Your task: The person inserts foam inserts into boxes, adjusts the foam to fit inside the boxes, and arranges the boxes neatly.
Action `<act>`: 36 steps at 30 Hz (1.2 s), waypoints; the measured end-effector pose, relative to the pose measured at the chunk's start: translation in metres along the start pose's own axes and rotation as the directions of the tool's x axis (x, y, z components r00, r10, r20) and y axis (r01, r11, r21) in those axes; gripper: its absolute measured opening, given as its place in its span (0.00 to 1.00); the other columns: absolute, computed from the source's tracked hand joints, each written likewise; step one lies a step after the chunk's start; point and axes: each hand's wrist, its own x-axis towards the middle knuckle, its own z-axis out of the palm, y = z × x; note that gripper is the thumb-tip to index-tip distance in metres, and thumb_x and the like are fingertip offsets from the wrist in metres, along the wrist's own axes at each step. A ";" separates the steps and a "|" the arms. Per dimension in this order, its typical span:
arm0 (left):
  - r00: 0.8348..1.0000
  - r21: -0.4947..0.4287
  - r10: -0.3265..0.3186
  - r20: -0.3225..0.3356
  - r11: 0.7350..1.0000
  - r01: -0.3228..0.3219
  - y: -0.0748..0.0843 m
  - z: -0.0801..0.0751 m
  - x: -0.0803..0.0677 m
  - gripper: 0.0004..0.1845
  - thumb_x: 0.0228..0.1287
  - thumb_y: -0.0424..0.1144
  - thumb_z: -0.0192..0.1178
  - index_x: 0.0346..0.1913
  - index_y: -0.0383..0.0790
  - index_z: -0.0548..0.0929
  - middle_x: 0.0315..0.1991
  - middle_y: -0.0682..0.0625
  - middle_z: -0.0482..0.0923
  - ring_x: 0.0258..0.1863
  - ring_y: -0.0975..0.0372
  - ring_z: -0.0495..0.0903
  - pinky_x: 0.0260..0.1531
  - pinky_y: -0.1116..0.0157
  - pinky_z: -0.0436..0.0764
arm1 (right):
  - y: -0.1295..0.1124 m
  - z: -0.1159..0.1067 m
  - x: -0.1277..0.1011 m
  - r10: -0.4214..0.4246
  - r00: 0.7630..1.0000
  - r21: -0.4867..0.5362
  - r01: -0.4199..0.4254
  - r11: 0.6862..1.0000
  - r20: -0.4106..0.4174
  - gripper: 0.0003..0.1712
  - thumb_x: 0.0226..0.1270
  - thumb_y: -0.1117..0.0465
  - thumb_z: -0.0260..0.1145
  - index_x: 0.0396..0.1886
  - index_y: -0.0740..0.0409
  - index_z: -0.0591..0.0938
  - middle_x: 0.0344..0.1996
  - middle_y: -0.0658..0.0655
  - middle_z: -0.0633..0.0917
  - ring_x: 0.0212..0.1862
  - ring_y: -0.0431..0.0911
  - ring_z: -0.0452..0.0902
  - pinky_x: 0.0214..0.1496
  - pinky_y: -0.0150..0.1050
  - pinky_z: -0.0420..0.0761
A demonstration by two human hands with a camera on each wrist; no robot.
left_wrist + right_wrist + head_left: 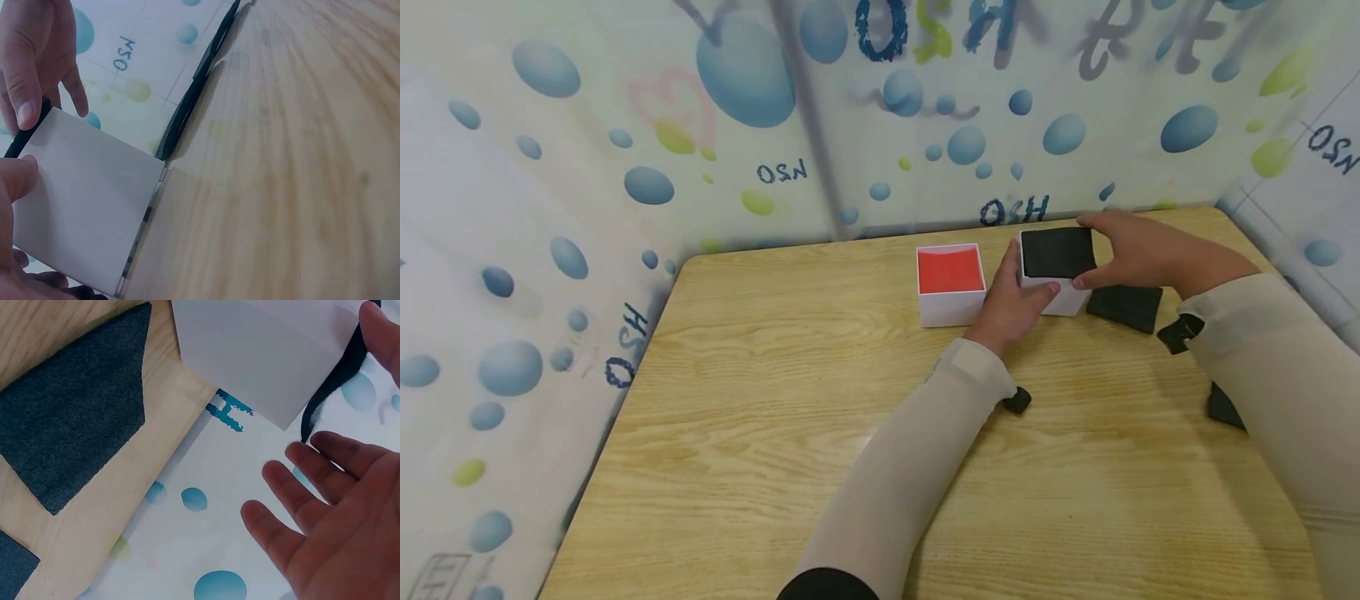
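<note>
A white square box point(1057, 296) stands near the table's back edge with a piece of black felt-like cloth point(1058, 252) over its top. My left hand point(1011, 304) grips this box from the left, its thumb on the front face. Reaching in from the right, my right hand point(1138, 248) has its thumb at the cloth's front right corner and a fingertip by the back one. Its fingers point(278, 534) are straight and spread in the right wrist view. There, a dark edge of the cloth point(337, 378) shows along the box rim between thumb and fingers.
Left of my left hand stands a second white box point(952, 310) with a red sheet point(951, 271) in its top. A black cloth piece point(1126, 307) lies right of the gripped box; another point(1225, 408) is partly under my right sleeve. A printed curtain point(880, 150) hangs behind the table point(760, 400).
</note>
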 end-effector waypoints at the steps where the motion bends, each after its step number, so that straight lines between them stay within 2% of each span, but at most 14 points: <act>1: 1.000 -0.002 0.004 0.000 1.000 -0.004 0.000 0.000 0.000 0.50 0.74 0.52 0.66 0.86 0.64 0.44 0.85 0.66 0.49 0.84 0.65 0.52 0.81 0.51 0.58 | 0.000 0.001 0.000 0.001 1.000 0.001 -0.001 1.000 -0.001 0.68 0.65 0.39 0.76 0.85 0.68 0.47 0.80 0.79 0.52 0.79 0.77 0.48 0.75 0.77 0.56; 5: 1.000 -0.005 0.018 0.010 1.000 -0.017 -0.001 -0.001 0.000 0.50 0.74 0.52 0.66 0.87 0.63 0.45 0.85 0.65 0.49 0.83 0.65 0.53 0.81 0.52 0.59 | -0.001 0.007 -0.006 -0.045 0.999 -0.011 0.045 0.999 -0.026 0.68 0.65 0.39 0.77 0.85 0.67 0.47 0.82 0.77 0.50 0.80 0.75 0.47 0.75 0.76 0.56; 9: 1.000 0.016 0.027 0.015 0.999 -0.028 -0.001 -0.001 0.001 0.50 0.74 0.53 0.66 0.86 0.63 0.44 0.84 0.65 0.50 0.82 0.65 0.54 0.81 0.53 0.59 | -0.007 0.013 -0.017 -0.138 0.988 -0.064 0.134 0.989 -0.067 0.64 0.65 0.44 0.78 0.84 0.69 0.51 0.82 0.76 0.52 0.80 0.74 0.51 0.75 0.74 0.59; 12: 0.999 0.034 0.031 0.009 0.999 -0.032 -0.001 -0.002 0.001 0.50 0.74 0.53 0.66 0.87 0.63 0.44 0.84 0.64 0.51 0.82 0.65 0.55 0.81 0.54 0.59 | -0.012 0.016 -0.024 -0.171 0.982 -0.097 0.164 0.982 -0.077 0.63 0.64 0.45 0.79 0.84 0.69 0.53 0.82 0.76 0.52 0.81 0.73 0.51 0.75 0.73 0.59; 19: 0.999 0.049 0.034 -0.004 0.998 -0.034 -0.001 -0.002 0.001 0.51 0.74 0.50 0.67 0.87 0.59 0.44 0.84 0.63 0.52 0.83 0.65 0.55 0.82 0.54 0.58 | -0.021 0.017 -0.034 -0.167 0.982 -0.141 0.153 0.978 -0.090 0.63 0.64 0.45 0.79 0.84 0.68 0.52 0.82 0.76 0.53 0.81 0.73 0.51 0.74 0.73 0.62; 26: 0.998 0.027 0.057 0.002 0.998 -0.057 -0.001 -0.002 0.002 0.51 0.74 0.49 0.67 0.87 0.61 0.44 0.84 0.64 0.52 0.82 0.66 0.55 0.82 0.55 0.58 | -0.034 0.023 -0.047 -0.175 0.981 -0.193 0.156 0.969 -0.084 0.60 0.65 0.45 0.78 0.83 0.70 0.56 0.81 0.77 0.55 0.79 0.73 0.54 0.74 0.71 0.65; 31: 0.998 0.037 0.059 0.000 0.998 -0.059 -0.001 -0.002 0.003 0.51 0.73 0.49 0.67 0.87 0.61 0.44 0.84 0.63 0.53 0.82 0.66 0.55 0.81 0.55 0.59 | -0.038 0.030 -0.050 -0.123 0.989 -0.210 0.102 0.972 -0.088 0.57 0.70 0.45 0.74 0.81 0.74 0.56 0.80 0.78 0.56 0.78 0.75 0.53 0.73 0.72 0.65; 36: 0.998 0.040 0.062 0.001 0.997 -0.062 -0.003 -0.002 0.002 0.51 0.74 0.49 0.67 0.87 0.60 0.44 0.84 0.63 0.54 0.82 0.66 0.56 0.81 0.54 0.59 | -0.036 0.034 -0.048 -0.091 0.994 -0.169 0.078 0.982 -0.067 0.55 0.74 0.44 0.70 0.81 0.75 0.55 0.80 0.79 0.54 0.78 0.76 0.54 0.71 0.72 0.67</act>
